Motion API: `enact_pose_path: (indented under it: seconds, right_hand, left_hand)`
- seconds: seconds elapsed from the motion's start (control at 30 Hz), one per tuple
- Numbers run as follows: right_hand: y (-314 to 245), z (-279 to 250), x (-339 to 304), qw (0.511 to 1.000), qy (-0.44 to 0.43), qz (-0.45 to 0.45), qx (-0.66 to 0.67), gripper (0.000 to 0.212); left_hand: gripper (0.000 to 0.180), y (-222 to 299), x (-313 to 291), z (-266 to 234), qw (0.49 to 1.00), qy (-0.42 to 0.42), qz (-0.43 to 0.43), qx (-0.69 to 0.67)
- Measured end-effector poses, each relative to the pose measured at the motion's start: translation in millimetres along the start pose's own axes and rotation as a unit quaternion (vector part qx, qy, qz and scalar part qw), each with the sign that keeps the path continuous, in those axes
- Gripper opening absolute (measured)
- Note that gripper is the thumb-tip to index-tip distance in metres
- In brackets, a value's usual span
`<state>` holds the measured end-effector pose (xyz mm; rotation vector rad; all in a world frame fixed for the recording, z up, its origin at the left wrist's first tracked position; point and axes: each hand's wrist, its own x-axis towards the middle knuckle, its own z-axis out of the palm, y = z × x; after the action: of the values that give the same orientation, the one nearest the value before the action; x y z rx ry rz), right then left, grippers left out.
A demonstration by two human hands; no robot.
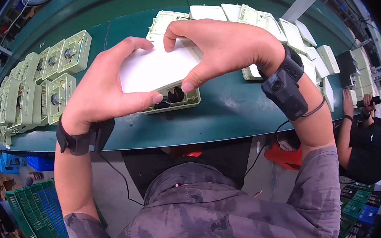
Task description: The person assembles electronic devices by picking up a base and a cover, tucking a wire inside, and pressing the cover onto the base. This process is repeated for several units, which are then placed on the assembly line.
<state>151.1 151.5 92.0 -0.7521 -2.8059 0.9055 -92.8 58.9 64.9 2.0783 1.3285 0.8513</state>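
Note:
Both hands grip a flat white cover (158, 70) by its opposite ends. My left hand (104, 81) has its thumb on the near edge and its fingers over the far left corner. My right hand (227, 49) arches over the right end, thumb at the near right corner. The cover is held over a pale green plastic housing (192, 103), which shows past the near edge with round dark parts inside. Whether cover and housing touch I cannot tell. Behind the right fingers lies another pale cover (165, 20).
Open pale housings (74, 52) with round metal parts stand in rows at the left of the green bench (232, 109). Many white covers (292, 37) lie at the back right. Farther right, another person (357, 144) works at the bench. Green crates (35, 209) sit lower left.

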Motion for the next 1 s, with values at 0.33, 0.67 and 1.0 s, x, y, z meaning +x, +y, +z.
enact_pose_path:
  seconds: [0.33, 0.67, 1.0]
  right_hand:
    - [44, 18, 5, 0.893, 0.049, 0.029, 0.446, 0.056]
    - [32, 58, -7, 0.961, 0.116, 0.059, 0.245, 0.056]
    - [26, 111, -25, 0.972, 0.227, 0.019, 0.060, 0.067]
  left_hand:
    - [0.064, 1, -20, 79, 0.965, 0.142, -0.143, -0.166]
    - [0.056, 25, 3, 106, 0.912, -0.092, -0.273, -0.291]
    - [0.033, 2, -31, 180, 0.989, 0.052, -0.118, 0.070]
